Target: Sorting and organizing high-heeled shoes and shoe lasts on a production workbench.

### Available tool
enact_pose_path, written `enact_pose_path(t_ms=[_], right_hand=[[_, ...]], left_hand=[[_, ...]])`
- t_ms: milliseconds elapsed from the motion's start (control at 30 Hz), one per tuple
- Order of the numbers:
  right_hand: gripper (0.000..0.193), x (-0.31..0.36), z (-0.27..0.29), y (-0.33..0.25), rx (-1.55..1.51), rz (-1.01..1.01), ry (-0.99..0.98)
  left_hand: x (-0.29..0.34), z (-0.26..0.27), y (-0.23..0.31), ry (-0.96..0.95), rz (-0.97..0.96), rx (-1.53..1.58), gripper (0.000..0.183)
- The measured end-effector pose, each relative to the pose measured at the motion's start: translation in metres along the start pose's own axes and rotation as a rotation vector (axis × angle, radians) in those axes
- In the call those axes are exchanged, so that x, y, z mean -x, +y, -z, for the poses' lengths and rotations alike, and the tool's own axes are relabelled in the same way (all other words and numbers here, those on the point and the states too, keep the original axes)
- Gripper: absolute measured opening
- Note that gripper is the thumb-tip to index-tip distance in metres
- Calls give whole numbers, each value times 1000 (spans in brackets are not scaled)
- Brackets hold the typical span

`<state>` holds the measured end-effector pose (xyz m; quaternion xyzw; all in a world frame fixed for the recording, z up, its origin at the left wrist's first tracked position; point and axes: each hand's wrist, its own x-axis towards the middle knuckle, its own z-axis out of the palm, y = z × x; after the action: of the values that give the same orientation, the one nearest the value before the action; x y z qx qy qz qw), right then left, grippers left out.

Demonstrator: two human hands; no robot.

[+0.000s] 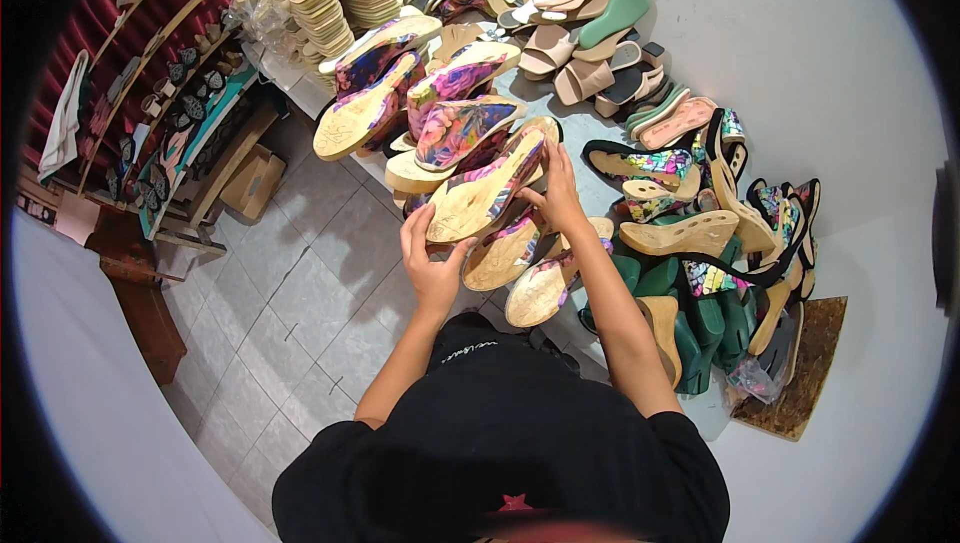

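A floral-strapped wedge sandal (470, 207) is held between my two hands, its tan sole turned upward. My left hand (432, 268) grips its near-left end, fingers along one edge and thumb at the other. At the far-right end, my right hand (562, 193) is closed round the side of the sandal. Below and beside it lie two more floral sandals: one sole (503, 255) partly under the held one, another sole (540, 293) nearer to me. Several similar floral sandals, including a purple-patterned one (468, 133), are piled just beyond my hands.
Stacks of tan sole pieces (320, 18) stand at the back left. Plain sandals and a green insole (612, 18) crowd the back of the table. On the right are mosaic-patterned wedges (680, 233) and green shoe lasts (705, 328). Shelves with footwear (175, 133) line the left side.
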<state>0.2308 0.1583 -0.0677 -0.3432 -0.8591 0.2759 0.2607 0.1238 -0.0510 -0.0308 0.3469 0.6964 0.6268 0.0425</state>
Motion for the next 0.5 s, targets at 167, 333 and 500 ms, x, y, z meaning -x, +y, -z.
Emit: enact_pose_path(t_ms=[167, 333, 500], right_hand=[[101, -3, 0, -1, -76, 4, -22], [99, -6, -3, 3, -164, 25, -22], [98, -4, -3, 3, -146, 26, -21]], left_hand=[[1, 0, 5, 31, 33, 17, 64], [3, -1, 3, 30, 32, 19, 63], [3, -2, 3, 22, 30, 18, 65]])
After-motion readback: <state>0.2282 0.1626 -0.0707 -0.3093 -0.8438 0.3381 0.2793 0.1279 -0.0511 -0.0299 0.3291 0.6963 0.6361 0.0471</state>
